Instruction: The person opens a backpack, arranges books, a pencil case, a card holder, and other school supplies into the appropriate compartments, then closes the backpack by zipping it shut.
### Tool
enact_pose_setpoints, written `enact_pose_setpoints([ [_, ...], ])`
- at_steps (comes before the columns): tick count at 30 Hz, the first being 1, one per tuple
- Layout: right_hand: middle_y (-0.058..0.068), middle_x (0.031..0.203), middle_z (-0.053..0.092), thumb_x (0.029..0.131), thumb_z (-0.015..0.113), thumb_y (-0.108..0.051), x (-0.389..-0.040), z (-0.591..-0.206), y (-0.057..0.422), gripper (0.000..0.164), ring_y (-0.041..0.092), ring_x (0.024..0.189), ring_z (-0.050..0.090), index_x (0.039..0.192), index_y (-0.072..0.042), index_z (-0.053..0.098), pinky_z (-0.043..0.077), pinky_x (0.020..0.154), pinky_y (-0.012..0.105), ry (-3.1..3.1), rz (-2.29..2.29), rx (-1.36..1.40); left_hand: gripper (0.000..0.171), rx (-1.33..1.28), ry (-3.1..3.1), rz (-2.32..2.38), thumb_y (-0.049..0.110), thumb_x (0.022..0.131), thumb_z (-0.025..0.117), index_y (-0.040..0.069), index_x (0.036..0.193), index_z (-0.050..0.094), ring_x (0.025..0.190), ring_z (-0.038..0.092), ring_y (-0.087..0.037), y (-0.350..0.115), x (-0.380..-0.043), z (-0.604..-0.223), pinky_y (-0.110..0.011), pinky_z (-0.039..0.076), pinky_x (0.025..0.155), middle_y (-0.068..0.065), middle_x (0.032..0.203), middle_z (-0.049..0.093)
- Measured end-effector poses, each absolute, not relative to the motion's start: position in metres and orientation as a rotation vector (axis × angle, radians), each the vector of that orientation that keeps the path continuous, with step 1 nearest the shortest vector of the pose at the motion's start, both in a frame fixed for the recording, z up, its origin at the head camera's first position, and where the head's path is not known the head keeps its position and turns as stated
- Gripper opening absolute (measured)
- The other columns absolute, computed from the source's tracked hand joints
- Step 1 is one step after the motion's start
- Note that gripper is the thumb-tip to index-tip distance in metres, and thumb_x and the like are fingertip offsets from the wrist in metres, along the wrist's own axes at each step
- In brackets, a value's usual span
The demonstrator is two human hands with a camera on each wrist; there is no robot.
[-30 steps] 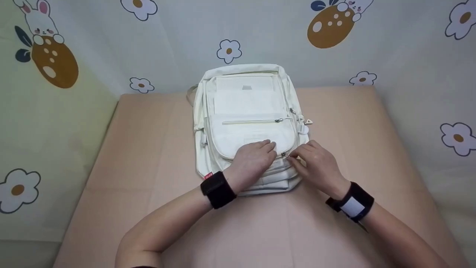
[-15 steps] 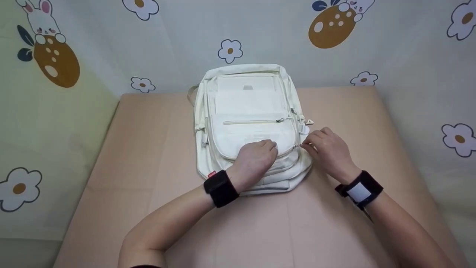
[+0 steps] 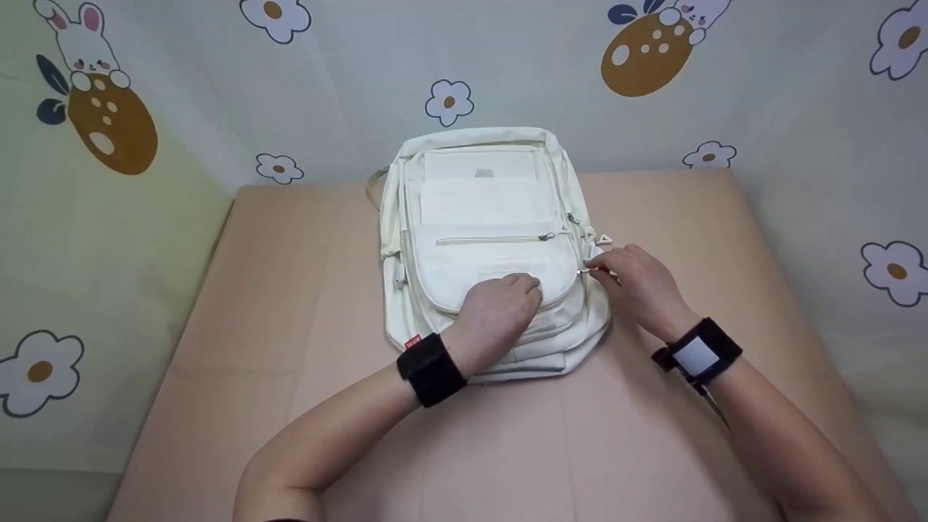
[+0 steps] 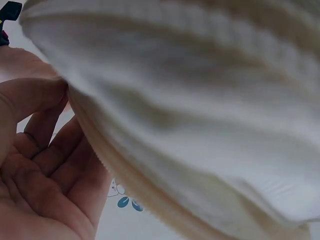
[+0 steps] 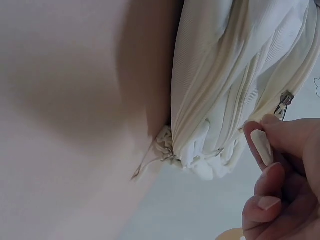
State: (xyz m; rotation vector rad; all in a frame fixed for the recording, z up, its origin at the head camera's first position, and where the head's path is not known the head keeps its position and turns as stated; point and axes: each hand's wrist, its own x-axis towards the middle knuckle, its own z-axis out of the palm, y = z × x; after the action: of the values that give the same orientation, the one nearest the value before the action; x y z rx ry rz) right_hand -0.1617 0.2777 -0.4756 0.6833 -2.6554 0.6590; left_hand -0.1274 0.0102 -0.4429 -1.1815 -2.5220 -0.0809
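A cream backpack (image 3: 460, 196) lies front side up on the table. My left hand (image 3: 496, 312) lies over the lower edge of its front pocket (image 3: 442, 286). In the left wrist view, thumb and fingers pinch the pocket's edge (image 4: 92, 132), where bare zipper teeth run. At the pocket's right side, my right hand (image 3: 641, 286) pinches a zipper pull. The right wrist view shows the metal slider (image 5: 286, 97) just above thumb and forefinger, with a pale tab end (image 5: 261, 146) poking out below them.
The table (image 3: 290, 290) has a plain light-brown cover. Patterned curtain walls (image 3: 348, 80) close it in at the back and sides. A short pocket zipper (image 3: 496, 239) crosses the bag's front. A small triangular tag (image 3: 604, 239) sticks out at its right side.
My right hand has moved the zipper pull from the pocket's lower right corner up along its right side. The left hand keeps its place on the pocket edge.
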Motion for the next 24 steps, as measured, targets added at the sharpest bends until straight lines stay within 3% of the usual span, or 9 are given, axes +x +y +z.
enact_pose_setpoints([
  [6,0.005,0.085,0.069,0.089,0.079,-0.004,-0.159,-0.476,0.277,0.017,0.023,0.076,0.054,0.105,-0.009,0.081,0.042,0.063,0.035,-2.616,0.633,0.720,0.011,-1.162,-2.516,-0.040,0.003,0.089,0.067,0.014,0.088,0.064,0.083,0.061,-0.017,0.019,-0.124,-0.436,-0.030,0.050,0.060,0.001,0.087,0.060],
  [11,0.003,0.083,0.067,0.086,0.082,-0.006,-0.157,-0.476,0.275,0.015,0.021,0.075,0.051,0.101,-0.008,0.081,0.040,0.062,0.033,-2.584,0.640,0.727,0.006,-1.162,-2.518,-0.022,0.007,0.091,0.068,0.013,0.092,0.067,0.085,0.062,-0.017,0.033,-0.125,-0.430,-0.029,0.051,0.063,0.001,0.090,0.062],
  [17,0.001,0.083,0.066,0.086,0.083,-0.009,-0.156,-0.477,0.274,0.011,0.020,0.075,0.051,0.097,-0.010,0.081,0.040,0.061,0.032,-2.528,0.614,0.727,0.009,-1.137,-2.578,0.038,0.006,0.093,0.064,0.011,0.100,0.068,0.100,0.064,-0.019,0.050,-0.135,-0.432,-0.030,0.056,0.074,-0.003,0.099,0.066],
  [24,0.002,0.085,0.068,0.087,0.082,-0.009,-0.159,-0.479,0.277,0.010,0.022,0.076,0.054,0.096,-0.009,0.080,0.043,0.061,0.034,-2.501,0.587,0.753,0.010,-1.089,-2.653,0.069,0.004,0.092,0.063,0.010,0.099,0.067,0.088,0.062,-0.017,0.057,-0.137,-0.436,-0.031,0.055,0.063,-0.002,0.091,0.063],
])
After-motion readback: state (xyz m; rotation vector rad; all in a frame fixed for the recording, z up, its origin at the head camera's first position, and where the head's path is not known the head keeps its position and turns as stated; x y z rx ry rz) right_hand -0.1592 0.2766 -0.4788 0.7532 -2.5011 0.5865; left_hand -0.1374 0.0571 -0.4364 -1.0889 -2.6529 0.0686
